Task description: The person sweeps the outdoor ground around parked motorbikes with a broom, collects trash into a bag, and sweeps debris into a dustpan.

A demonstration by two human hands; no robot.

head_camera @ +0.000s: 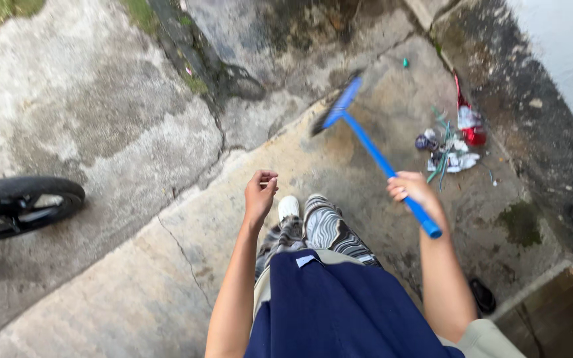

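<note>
Sweeping: keep bristles flat on cracked grey concrete floor (134,132), short strokes toward far-right pile of paper and plastic litter (451,149).
Broom: long blue plastic broom (366,139), head far centre, blurred.
Right hand (411,189): clenched round handle near its end, arm extended.
Left hand (260,195): loosely curled, holding nothing, raised.

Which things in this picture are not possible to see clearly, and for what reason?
Head view:
- Broom: its bristle head is blurred.
- Litter pile: pieces too small to identify.
- Wheel: cut off by the left edge.
- Left hand: curled, what it pinches is too small.
- Right hand: its grip covers part of the broom handle.
</note>
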